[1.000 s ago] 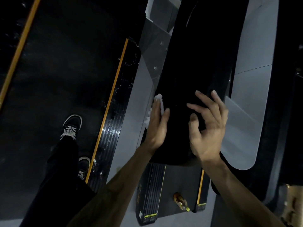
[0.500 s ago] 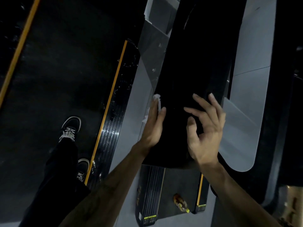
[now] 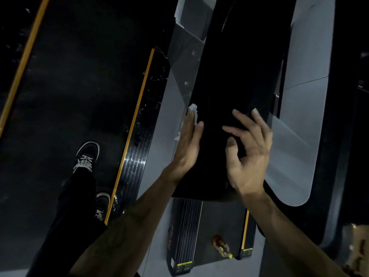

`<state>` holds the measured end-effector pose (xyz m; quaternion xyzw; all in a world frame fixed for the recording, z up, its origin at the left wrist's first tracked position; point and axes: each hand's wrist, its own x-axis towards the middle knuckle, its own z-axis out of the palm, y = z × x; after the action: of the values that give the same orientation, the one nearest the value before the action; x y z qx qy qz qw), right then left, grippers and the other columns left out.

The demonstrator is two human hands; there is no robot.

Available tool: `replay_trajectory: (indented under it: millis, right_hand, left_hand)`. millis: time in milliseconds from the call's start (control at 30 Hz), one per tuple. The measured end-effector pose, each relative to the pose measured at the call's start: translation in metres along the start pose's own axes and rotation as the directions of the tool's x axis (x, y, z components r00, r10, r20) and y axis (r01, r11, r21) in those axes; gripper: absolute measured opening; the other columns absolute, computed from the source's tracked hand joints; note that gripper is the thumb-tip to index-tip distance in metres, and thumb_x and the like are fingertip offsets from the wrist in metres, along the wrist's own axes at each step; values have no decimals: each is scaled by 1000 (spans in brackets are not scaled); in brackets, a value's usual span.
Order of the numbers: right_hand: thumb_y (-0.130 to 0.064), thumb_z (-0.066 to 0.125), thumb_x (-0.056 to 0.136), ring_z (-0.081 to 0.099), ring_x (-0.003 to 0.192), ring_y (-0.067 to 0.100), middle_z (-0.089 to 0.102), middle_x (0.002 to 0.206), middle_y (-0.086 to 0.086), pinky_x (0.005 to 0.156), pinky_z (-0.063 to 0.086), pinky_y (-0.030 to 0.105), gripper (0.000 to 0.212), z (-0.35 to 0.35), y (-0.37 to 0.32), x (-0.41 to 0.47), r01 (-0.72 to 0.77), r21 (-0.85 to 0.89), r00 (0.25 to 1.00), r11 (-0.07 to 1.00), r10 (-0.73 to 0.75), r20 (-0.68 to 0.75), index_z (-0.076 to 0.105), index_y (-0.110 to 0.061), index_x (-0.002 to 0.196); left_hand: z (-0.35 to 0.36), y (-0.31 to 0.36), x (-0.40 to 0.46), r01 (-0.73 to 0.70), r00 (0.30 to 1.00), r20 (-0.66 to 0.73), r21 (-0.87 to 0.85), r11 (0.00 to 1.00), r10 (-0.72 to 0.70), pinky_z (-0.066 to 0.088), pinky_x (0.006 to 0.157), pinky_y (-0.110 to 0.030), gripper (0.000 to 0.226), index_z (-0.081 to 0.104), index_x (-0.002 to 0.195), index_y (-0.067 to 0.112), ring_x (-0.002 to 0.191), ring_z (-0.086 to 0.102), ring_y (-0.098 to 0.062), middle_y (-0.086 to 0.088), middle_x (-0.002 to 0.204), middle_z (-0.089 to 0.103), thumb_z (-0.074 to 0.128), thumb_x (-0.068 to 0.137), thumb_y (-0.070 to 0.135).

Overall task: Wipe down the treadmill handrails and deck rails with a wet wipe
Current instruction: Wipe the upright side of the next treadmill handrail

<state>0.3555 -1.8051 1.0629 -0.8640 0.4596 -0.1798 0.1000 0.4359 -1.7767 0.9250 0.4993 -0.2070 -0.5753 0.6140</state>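
A broad black treadmill handrail (image 3: 235, 76) runs from the top of the view down to the middle. My left hand (image 3: 188, 142) lies flat along its left edge and presses a crumpled white wet wipe (image 3: 194, 112) against it; only the wipe's tip shows above my fingers. My right hand (image 3: 249, 152) hovers over the handrail's lower right part, fingers spread and curled, holding nothing. A black deck rail with a yellow stripe (image 3: 137, 136) runs diagonally to the left, speckled with droplets.
My legs in dark trousers and black sneakers (image 3: 86, 156) stand on the dark belt at the left. Below the handrail lie another treadmill's deck end (image 3: 185, 236) and a small bottle with a yellow cap (image 3: 221, 247). A grey panel (image 3: 295, 136) flanks the right side.
My left hand and the wipe have slid slightly down along the handrail's left edge. My right hand stays hovering, its fingers a little more curled.
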Motion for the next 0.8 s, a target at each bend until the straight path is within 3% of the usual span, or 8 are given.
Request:
replay_trajectory:
  millis: [233, 367, 467, 533, 633, 800]
  right_hand:
    - [-21, 50, 94, 36, 147, 27, 63, 139, 2, 117, 26, 38, 32, 0, 0, 0, -10, -9, 1000, 1000, 10, 4, 76, -10, 108]
    - [-20, 50, 93, 37, 147, 27, 64, 138, 3, 118, 28, 41, 32, 1, -1, 0, -12, -8, 1000, 1000, 12, -1, 76, -8, 107]
    - [-19, 49, 92, 36, 147, 26, 64, 138, 3, 118, 27, 40, 32, 1, -2, 1, -15, 2, 1000, 1000, 15, -1, 76, -9, 107]
    - [-18, 49, 92, 36, 147, 26, 63, 138, 3, 118, 26, 37, 32, 1, -2, 1, -16, 3, 1000, 1000, 16, 0, 76, -9, 107]
    - [-19, 49, 92, 36, 147, 25, 63, 139, 2, 117, 26, 36, 33, 1, -1, 0, -14, -4, 1000, 1000, 14, -3, 76, -10, 107]
    - [-19, 49, 93, 36, 147, 25, 63, 139, 2, 117, 25, 35, 33, 2, 0, 0, -5, -13, 1000, 1000, 5, -7, 76, -12, 111]
  left_hand:
    - [15, 14, -10, -77, 997, 39, 198, 977, 71, 0, 129, -37, 74, 5, 166, 25, 156, -7, 1, 12, 173, -3, 27, 104, 59]
    - [5, 19, 22, 8, 1000, 14, 152, 988, -10, 0, 128, -33, 65, 6, 166, 25, 157, -2, -1, 11, 173, 0, 27, 109, 50]
    - [-1, 11, 24, 60, 998, 7, 120, 991, -61, 5, 130, -44, 62, 5, 166, 24, 157, 0, -4, 9, 173, 1, 29, 112, 44]
    - [-2, 10, 13, 21, 1000, 13, 81, 997, -22, 4, 130, -46, 63, 5, 166, 23, 157, 0, -1, 11, 173, 2, 29, 111, 44]
    - [6, 10, -9, -90, 996, 20, 159, 983, 88, 1, 130, -46, 66, 8, 165, 19, 157, -2, -3, 7, 173, 4, 28, 109, 47]
    - [18, 28, -5, -198, 978, 108, 221, 955, 178, -4, 129, -33, 73, 8, 164, 11, 158, -5, -8, -1, 173, -1, 28, 105, 48]
